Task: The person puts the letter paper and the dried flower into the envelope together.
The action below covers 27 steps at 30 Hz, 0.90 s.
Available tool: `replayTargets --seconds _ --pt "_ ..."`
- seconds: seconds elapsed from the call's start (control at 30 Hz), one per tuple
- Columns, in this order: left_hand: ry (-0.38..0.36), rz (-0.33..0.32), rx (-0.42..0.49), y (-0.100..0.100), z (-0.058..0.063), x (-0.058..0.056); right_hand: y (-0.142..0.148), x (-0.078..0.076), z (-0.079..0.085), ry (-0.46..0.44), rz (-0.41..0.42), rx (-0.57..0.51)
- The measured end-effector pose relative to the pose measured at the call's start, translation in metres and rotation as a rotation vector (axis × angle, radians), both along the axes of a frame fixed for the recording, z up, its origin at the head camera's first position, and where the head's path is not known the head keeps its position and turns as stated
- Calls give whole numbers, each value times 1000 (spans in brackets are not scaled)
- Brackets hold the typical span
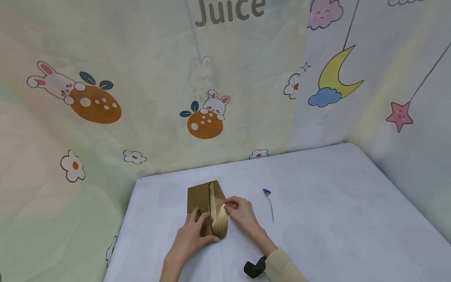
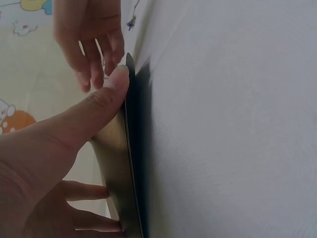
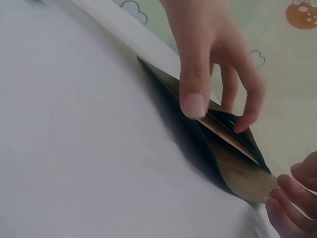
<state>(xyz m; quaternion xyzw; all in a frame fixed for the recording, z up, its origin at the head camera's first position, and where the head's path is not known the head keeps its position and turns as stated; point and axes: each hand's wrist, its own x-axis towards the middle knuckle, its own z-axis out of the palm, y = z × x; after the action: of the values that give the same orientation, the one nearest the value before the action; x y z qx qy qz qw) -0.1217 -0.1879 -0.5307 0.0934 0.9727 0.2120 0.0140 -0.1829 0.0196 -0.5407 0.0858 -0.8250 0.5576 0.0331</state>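
A gold envelope lies on the white-covered table, its flap unfolded to the right. In the right wrist view its mouth gapes, and a pale edge shows inside. My left hand grips the envelope's near part, thumb on the near edge and bent fingers on the body by the mouth. Thumb and fingers of my right hand pinch the flap's outer edge; its fingertips are partly cut off in the right wrist view. Right of that hand lies a small purple flower on a thin stem, touched by neither hand.
White cloth covers the table, which stretches far to the right. A printed curtain hangs behind and at both sides. A black device sits at my right wrist beside the beige sleeve.
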Motion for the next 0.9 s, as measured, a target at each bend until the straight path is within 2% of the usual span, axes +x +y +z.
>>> replayTargets --seconds 0.33,0.63,0.9 --pt "7 -5 -8 -1 1 0 39 2 3 98 -154 108" --pt "12 -9 -12 -3 0 1 81 2 4 203 -316 375" --pt "18 -13 -24 -3 -3 0 104 4 1 155 -369 415"
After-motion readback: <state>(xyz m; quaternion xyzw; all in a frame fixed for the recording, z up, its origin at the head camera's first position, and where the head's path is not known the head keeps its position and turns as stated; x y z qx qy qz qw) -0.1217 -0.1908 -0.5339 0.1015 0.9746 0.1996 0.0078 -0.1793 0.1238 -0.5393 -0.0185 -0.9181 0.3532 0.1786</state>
